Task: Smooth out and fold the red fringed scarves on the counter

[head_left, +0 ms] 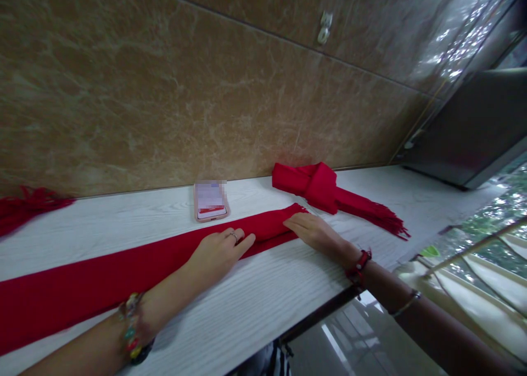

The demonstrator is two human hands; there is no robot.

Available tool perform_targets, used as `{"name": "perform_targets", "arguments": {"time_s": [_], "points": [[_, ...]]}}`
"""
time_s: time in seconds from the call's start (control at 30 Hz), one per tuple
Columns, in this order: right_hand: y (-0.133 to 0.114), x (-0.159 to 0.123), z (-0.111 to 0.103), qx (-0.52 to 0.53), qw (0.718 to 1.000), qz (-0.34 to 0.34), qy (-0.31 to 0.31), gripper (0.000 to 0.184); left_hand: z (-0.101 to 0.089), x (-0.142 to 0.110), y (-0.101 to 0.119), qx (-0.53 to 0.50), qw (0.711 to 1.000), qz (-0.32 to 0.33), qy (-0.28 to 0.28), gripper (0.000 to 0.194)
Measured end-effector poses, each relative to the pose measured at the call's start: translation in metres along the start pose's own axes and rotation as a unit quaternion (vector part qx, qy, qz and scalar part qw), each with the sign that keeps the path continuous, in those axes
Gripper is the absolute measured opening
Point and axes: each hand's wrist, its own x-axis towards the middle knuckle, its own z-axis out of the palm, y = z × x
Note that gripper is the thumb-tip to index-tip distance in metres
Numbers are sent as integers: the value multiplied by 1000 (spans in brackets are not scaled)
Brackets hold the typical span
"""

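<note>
A long red scarf (102, 271) lies lengthwise across the white table, folded into a narrow band that runs off the left edge of view. My left hand (222, 250) rests on it, thumb apart from the fingers, a ring on one finger. Near the scarf's right end, my right hand (313, 230) is closed on the cloth, its fingertips partly hidden. Just behind that end sits a second red scarf (325, 186), folded into a knot-like shape with its fringe trailing right.
A phone (211, 200) in a pinkish case lies behind the long scarf. Red fringe (33, 206) shows at the far left. A brown marbled wall (185, 90) borders the back of the white table (263, 299). A dark box-shaped object (473, 123) stands at the right end.
</note>
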Motion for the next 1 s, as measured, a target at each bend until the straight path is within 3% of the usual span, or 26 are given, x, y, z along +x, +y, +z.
{"name": "perform_targets", "arguments": {"time_s": [0.13,0.3,0.47,0.67,0.87,1.0], "points": [[-2,-6,-8,0,999,4,41,34,-4,-1,-1,7,999,23,34,26],[-4,-10,-13,-9,999,-44,8,32,-4,-2,-1,3,996,57,67,20],[-3,-10,-7,-21,996,-81,-30,31,7,-1,0,-42,998,40,-17,35],[-3,-10,-8,-54,994,-88,-38,33,0,-2,-2,-104,988,57,-95,44],[-2,-14,-3,-39,997,-72,-14,32,-3,-4,-3,-155,979,47,-123,45],[-14,-6,-7,1,1000,-16,25,35,-6,-4,-2,-180,977,26,-115,47]]}}
